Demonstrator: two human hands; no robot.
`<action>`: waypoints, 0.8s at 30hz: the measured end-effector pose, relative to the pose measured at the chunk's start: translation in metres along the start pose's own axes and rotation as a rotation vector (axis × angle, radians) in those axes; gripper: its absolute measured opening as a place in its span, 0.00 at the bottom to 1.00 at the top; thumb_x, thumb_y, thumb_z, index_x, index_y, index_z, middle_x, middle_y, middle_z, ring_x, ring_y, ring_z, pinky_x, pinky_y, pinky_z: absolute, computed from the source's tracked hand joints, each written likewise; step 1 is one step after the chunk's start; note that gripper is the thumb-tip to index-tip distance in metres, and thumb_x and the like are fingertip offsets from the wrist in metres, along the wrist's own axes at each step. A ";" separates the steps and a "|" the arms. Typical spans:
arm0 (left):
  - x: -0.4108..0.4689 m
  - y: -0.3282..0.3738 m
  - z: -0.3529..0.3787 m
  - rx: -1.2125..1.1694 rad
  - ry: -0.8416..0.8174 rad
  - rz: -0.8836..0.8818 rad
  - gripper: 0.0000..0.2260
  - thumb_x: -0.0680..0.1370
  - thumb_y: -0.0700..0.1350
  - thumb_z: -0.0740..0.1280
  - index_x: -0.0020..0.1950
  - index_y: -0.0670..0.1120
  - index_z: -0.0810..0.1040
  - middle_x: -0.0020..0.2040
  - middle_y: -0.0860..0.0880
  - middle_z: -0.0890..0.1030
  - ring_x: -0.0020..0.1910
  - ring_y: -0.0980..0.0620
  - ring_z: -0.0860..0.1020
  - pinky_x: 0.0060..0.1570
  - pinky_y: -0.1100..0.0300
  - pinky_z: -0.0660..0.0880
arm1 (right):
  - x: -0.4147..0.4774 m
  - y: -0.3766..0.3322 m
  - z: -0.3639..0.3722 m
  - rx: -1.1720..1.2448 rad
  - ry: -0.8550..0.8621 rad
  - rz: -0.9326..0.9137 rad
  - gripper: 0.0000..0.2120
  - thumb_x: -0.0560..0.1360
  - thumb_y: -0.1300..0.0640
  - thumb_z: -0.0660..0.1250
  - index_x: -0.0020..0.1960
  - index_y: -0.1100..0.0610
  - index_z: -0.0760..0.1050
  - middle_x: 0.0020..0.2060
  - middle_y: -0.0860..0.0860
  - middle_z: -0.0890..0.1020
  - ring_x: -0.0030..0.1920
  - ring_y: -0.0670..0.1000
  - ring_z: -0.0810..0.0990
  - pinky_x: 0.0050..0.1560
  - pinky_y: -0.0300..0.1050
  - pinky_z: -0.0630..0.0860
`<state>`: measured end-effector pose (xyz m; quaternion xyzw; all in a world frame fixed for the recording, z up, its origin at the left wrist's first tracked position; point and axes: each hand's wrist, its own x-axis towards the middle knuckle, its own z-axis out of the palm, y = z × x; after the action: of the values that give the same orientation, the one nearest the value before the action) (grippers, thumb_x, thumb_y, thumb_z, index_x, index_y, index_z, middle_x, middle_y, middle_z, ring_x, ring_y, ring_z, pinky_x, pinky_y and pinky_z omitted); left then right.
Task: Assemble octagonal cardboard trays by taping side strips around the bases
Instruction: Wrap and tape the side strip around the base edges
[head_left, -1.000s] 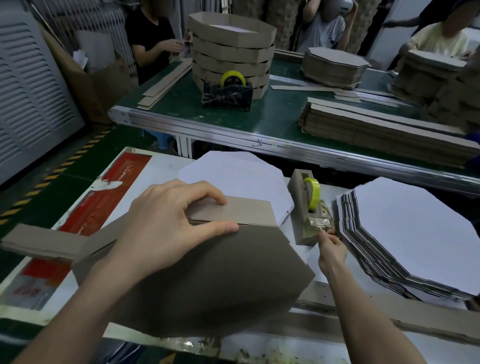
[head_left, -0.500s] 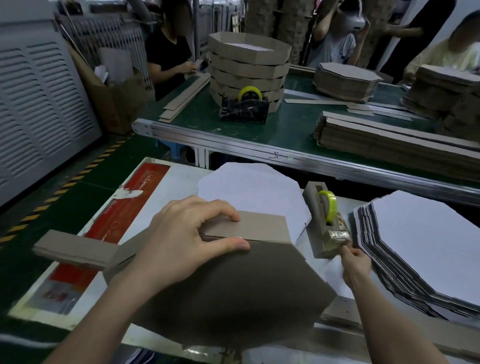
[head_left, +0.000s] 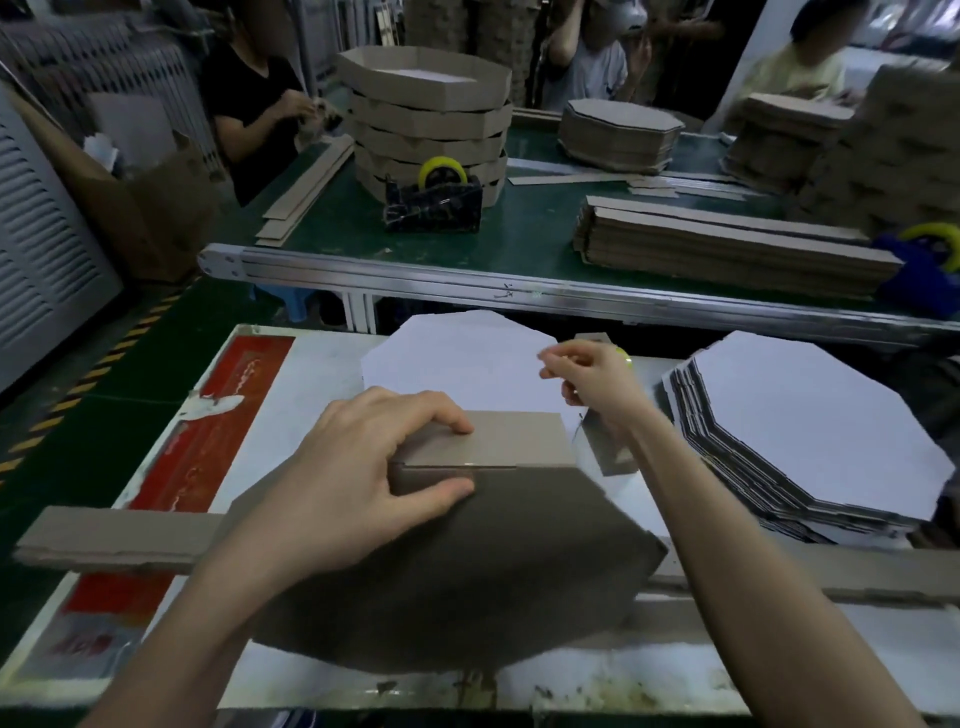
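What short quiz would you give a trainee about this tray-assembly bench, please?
1. True or false: the left hand holds the side strip against the brown base.
2. The stack of white octagons lies on the person's: A) left B) right C) lap.
3. Fill in: the tape roll on the black dispenser on the green table is ___.
Key: 1 true; 2 B; 3 yellow.

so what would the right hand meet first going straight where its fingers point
The right hand points left, above the white octagonal sheet. The way looks free; if it is lower than it seems, that sheet comes first.
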<state>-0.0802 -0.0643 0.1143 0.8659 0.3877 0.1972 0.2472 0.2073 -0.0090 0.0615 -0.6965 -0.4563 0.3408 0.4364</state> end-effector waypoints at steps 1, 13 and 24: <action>-0.001 0.000 -0.001 -0.006 -0.019 0.020 0.18 0.70 0.66 0.65 0.58 0.68 0.69 0.58 0.71 0.70 0.61 0.68 0.65 0.56 0.66 0.66 | -0.007 -0.019 0.002 -0.033 -0.016 -0.054 0.10 0.79 0.59 0.68 0.58 0.62 0.81 0.37 0.50 0.85 0.24 0.43 0.71 0.27 0.34 0.71; -0.016 -0.003 0.004 -0.109 0.162 0.104 0.27 0.71 0.58 0.72 0.61 0.58 0.59 0.55 0.66 0.71 0.53 0.65 0.65 0.54 0.59 0.62 | -0.124 -0.128 0.036 0.024 -0.080 -0.143 0.12 0.75 0.67 0.62 0.45 0.60 0.85 0.42 0.52 0.87 0.24 0.45 0.66 0.25 0.37 0.65; -0.029 -0.012 -0.004 -0.026 0.163 0.214 0.27 0.74 0.51 0.72 0.62 0.59 0.56 0.56 0.60 0.73 0.57 0.55 0.69 0.53 0.56 0.64 | -0.189 -0.101 0.053 0.416 -0.136 0.015 0.18 0.78 0.70 0.54 0.46 0.63 0.83 0.47 0.58 0.86 0.18 0.42 0.60 0.20 0.32 0.62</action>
<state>-0.1075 -0.0790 0.1059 0.8802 0.3091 0.2971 0.2036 0.0604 -0.1491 0.1482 -0.5702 -0.3994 0.4769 0.5366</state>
